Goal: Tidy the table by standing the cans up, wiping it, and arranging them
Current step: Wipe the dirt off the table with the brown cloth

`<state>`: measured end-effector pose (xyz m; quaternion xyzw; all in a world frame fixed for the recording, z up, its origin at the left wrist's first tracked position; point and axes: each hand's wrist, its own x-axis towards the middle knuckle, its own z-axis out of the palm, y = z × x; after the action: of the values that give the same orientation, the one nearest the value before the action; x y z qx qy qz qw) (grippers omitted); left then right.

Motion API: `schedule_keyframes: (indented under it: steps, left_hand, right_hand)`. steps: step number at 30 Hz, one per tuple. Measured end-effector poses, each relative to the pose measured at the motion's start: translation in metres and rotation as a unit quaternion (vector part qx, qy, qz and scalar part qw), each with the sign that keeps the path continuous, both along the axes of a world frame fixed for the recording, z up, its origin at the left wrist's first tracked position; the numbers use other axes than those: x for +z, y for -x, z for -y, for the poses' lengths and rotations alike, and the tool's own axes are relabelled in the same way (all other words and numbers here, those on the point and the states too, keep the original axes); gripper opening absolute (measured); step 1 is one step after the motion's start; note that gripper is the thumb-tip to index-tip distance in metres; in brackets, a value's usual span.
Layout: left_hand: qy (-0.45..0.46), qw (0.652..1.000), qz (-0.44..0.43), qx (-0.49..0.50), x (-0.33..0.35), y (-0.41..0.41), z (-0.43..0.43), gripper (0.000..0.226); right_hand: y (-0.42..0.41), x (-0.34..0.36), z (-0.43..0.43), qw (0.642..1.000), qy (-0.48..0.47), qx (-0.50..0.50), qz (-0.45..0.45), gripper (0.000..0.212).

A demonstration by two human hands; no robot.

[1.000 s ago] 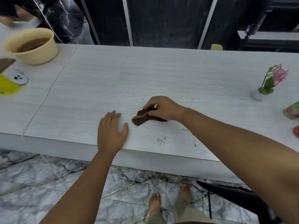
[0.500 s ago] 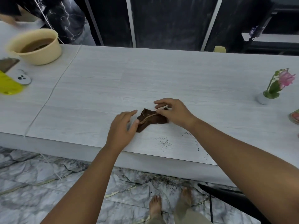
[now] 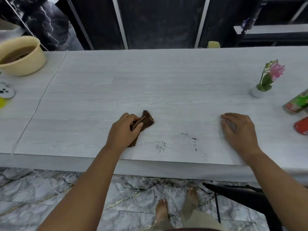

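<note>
My left hand [image 3: 124, 129] is closed on a small brown cloth [image 3: 146, 120] that rests on the white wood-grain table [image 3: 150, 84]. Dark crumbs [image 3: 160, 145] lie just right of the cloth, near the table's front edge, with a second patch of crumbs [image 3: 190, 138] further right. My right hand [image 3: 238, 130] lies flat on the table, fingers apart, holding nothing. At the right edge a green and red can [image 3: 297, 103] lies on its side, and a red can [image 3: 302, 125] lies below it, partly cut off by the frame.
A small white vase with a pink flower [image 3: 266, 79] stands at the right. A cream bowl [image 3: 21, 55] of brown liquid sits at the far left, with a white device [image 3: 5, 91] below it. A black chair [image 3: 241, 194] stands under the table's front right.
The cloth passed from my right hand to my left hand. My right hand let go and moved right, now flat on the table near the cans.
</note>
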<state>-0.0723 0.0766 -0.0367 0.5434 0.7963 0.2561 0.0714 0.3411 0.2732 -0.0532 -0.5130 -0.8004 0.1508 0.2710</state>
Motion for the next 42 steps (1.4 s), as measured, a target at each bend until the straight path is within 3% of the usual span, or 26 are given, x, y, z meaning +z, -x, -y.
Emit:
schedule_keyframes:
  steps: [6,15,23,35,42]
  left_hand:
    - [-0.053,0.995,-0.023,0.08,-0.011,-0.038,0.032,0.019]
    - [-0.072,0.995,-0.016,0.067,-0.005,-0.15,-0.004,0.017]
    - [-0.073,0.977,-0.045,0.196,0.005,-0.1,0.021,0.017]
    - [-0.065,0.992,0.005,0.105,0.001,-0.193,-0.029,0.017]
    - [-0.074,0.993,-0.042,0.086,0.022,-0.112,-0.061,0.017]
  right_hand:
    - [0.003,0.003,-0.002,1.0,-0.021,-0.005,0.021,0.023]
    - [-0.003,-0.002,-0.009,1.0,-0.018,0.007,-0.01,0.023]
    - [-0.005,-0.008,-0.011,0.999,-0.001,0.01,-0.03,0.023]
    - [-0.006,-0.01,-0.011,0.999,0.003,0.013,-0.036,0.025]
    - [-0.006,-0.008,-0.01,0.999,0.008,0.017,-0.036,0.026]
